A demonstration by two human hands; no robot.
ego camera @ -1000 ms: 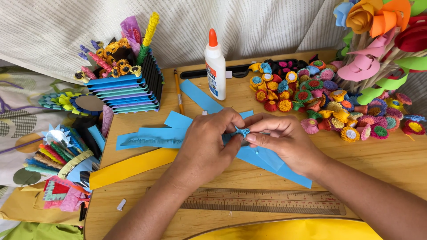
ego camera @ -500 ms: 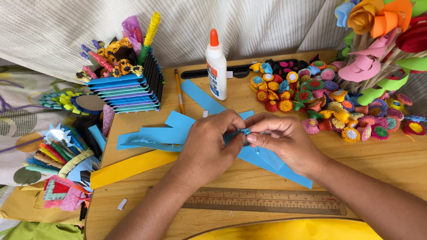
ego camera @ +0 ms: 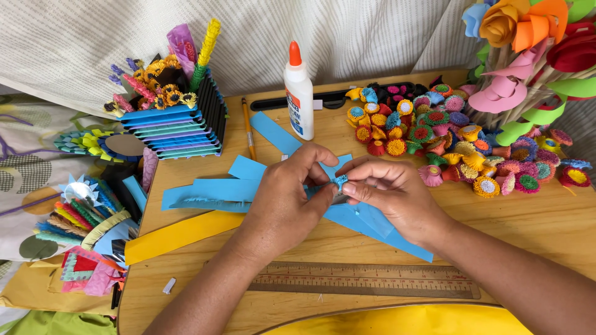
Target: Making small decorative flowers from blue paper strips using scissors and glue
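Observation:
Over the middle of a wooden board, my left hand and my right hand meet fingertip to fingertip. Between them they pinch a small rolled blue paper coil, which is mostly hidden by the fingers. Blue paper strips lie under and beside both hands, one of them fringed along its edge. A white glue bottle with an orange cap stands upright just beyond the hands.
A heap of small coloured paper flowers fills the right back of the board, below large paper flowers. A paper holder of flowers stands at back left. A pencil, yellow strip and wooden ruler lie nearby.
My fingers have shifted slightly around the blue coil, rolling it; both hands stay in the same place.

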